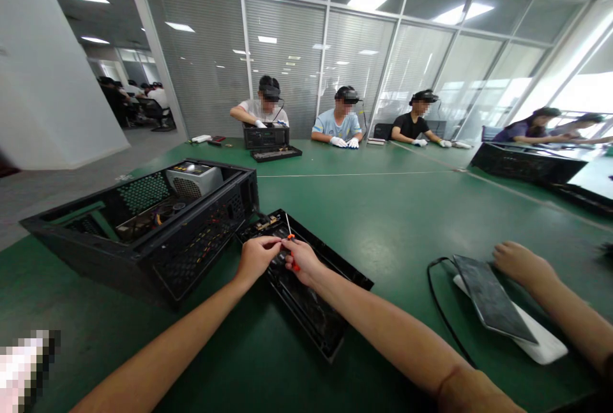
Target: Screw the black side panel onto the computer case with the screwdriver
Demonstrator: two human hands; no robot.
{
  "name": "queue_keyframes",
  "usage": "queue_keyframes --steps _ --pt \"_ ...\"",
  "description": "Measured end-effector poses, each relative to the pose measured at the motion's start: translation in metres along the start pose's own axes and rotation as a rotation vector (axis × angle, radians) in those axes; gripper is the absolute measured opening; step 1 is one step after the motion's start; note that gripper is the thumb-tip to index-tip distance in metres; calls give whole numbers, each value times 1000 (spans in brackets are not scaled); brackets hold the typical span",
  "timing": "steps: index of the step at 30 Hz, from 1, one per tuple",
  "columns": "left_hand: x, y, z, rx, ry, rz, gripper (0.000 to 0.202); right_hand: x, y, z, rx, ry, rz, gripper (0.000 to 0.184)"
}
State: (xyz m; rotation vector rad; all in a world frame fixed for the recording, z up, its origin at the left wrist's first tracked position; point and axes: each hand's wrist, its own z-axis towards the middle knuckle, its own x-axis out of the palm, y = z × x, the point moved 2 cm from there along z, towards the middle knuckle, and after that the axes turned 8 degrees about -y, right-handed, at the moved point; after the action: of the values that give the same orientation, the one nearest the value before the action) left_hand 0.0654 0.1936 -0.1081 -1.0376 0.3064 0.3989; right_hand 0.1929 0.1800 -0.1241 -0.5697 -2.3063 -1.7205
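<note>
A screwdriver [291, 237] with an orange and black handle is held in my right hand [305, 261], its metal shaft slanting up and away from me. My left hand [258, 256] is closed in a pinch, its fingertips meeting those of the right; whatever lies between them is too small to make out. Both hands are over the black front panel [330, 301] of a computer case, which lies on the table with its inner side up. Left of it the open black computer case [201, 240] rests on its side, a grey power supply [195, 178] showing inside.
On the green table [383, 221], a tablet-like dark device [495, 298] with a black cable leans on a white object [546, 339] at right. Beside it rests another person's hand [524, 266]. Across the table, several people sit, one at another computer case [265, 137].
</note>
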Motion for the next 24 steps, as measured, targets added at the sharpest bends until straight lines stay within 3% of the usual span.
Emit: queue_keyframes --steps 3,6,9,12,19,24 --pt "1 5 18 42 -17 51 24 -4 9 5 -66 -3 -40 16" --pt "-3 10 51 178 -57 205 23 -13 27 9 -99 -4 -86 21" --pt "-1 18 87 390 27 439 23 -25 49 12 -78 13 -115 21" --pt "9 30 108 483 130 547 20 -38 72 15 -93 21 -158 29" --pt "26 44 113 496 125 585 12 -57 108 24 -152 232 -243 18" --pt "24 45 114 526 116 583 22 -62 115 41 -155 320 -208 30"
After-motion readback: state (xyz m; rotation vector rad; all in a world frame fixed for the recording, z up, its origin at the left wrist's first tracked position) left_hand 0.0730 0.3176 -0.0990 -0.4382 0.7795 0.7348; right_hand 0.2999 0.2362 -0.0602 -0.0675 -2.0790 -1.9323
